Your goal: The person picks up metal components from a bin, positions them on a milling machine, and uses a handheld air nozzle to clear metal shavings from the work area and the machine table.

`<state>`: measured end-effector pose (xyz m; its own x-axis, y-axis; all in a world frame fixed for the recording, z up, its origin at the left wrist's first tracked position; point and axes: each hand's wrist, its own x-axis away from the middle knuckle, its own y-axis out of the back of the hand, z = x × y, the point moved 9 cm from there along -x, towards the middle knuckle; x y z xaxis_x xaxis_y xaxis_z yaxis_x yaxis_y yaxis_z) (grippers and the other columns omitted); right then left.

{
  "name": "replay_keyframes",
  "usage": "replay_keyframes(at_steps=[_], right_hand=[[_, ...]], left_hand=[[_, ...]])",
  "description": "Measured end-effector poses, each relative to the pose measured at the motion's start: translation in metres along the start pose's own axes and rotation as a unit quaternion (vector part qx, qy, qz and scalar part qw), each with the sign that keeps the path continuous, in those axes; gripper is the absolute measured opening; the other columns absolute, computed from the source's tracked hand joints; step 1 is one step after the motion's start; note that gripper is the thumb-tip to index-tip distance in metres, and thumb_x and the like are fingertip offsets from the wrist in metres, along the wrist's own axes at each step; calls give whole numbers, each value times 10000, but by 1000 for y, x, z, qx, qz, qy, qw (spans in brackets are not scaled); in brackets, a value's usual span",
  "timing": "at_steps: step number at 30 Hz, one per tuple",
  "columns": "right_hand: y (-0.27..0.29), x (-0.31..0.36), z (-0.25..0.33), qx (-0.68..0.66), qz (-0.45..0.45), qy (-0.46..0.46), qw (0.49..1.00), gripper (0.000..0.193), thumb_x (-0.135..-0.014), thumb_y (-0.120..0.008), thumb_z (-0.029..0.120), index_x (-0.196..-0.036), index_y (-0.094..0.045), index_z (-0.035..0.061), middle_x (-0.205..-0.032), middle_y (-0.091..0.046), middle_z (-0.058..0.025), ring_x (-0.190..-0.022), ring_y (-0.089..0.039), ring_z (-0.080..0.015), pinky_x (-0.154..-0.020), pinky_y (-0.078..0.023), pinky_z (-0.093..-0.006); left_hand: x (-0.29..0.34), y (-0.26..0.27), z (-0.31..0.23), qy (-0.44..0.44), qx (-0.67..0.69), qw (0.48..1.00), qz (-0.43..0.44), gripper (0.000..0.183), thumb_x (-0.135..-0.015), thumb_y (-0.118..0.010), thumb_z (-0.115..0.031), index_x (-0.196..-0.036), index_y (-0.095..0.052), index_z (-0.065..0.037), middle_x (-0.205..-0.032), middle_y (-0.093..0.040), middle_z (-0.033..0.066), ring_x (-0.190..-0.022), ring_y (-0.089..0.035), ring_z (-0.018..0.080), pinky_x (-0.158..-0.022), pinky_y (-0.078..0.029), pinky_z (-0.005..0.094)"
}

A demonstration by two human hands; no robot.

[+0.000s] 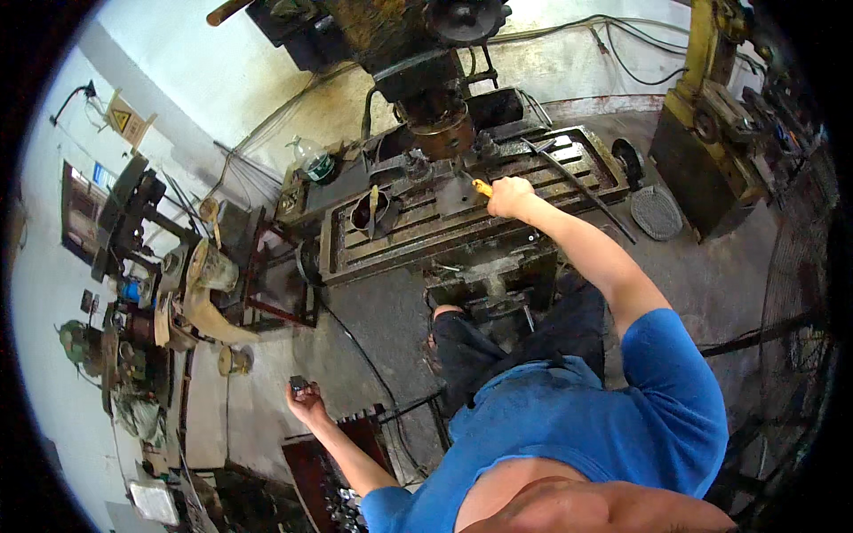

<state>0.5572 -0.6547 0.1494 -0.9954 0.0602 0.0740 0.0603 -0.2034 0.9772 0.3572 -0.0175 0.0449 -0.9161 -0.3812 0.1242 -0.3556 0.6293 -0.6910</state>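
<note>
My right hand point(511, 197) is closed round a yellow-handled tool point(482, 187) over the slotted table of a milling machine point(355, 253). The tool's thin tip points toward the work area under the machine's spindle head point(442, 133); its exact kind is too small to make out. Out to the left, away from the machine, my left hand point(306, 405) grips a small dark block point(298, 384), with fingers round its lower part. On the left of the machine table stands a dark open container point(362, 216) with a brush-like stick point(373, 204) in it.
A long metal bar point(582, 186) lies slanting across the table's right end and sticks out past its front edge. Behind the table's left part stands a clear bottle point(313, 162). Beside my left forearm is a reddish-brown bench point(306, 466) with several small metal parts.
</note>
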Motion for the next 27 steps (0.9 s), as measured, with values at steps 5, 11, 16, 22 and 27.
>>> replay_keyframes(at_steps=[5,11,16,22,27], right_hand=[[-2,107,55,-2,62,205,977,358,-575,-578,287,-783,-648,5,-814,-629,-194,-782,-613,-342,-712,-492,-389],[-53,217,180,10,167,376,911,314,-513,-597,260,-703,-650,16,-700,-615,-203,-708,-618,-339,-647,-502,-395],[-88,221,207,-13,164,385,908,323,-518,-598,256,-722,-654,12,-755,-622,-211,-727,-621,-344,-664,-506,-394],[-81,222,201,-31,179,374,909,321,-525,-571,241,-746,-659,25,-778,-627,-198,-753,-624,-324,-683,-502,-387],[-79,231,197,-53,208,380,900,349,-512,-576,250,-748,-647,4,-771,-620,-217,-752,-614,-357,-666,-497,-412]], left_hand=[[25,42,37,65,-24,994,-89,317,-833,-532,-253,-1071,-507,-46,-978,-534,97,-764,-503,194,-667,-414,347],[50,-77,136,67,-73,993,-58,199,-780,-605,-166,-934,-554,-52,-759,-550,33,-652,-512,147,-557,-409,302],[54,-75,151,48,-121,989,-69,112,-781,-574,-159,-852,-533,-82,-701,-547,29,-581,-472,139,-500,-359,275],[54,-68,158,80,-109,991,-25,107,-790,-570,-166,-813,-532,-69,-669,-524,15,-516,-467,120,-458,-398,272],[39,-43,168,81,-134,985,-75,124,-771,-572,-199,-781,-521,-87,-637,-510,35,-518,-457,173,-514,-404,308]])
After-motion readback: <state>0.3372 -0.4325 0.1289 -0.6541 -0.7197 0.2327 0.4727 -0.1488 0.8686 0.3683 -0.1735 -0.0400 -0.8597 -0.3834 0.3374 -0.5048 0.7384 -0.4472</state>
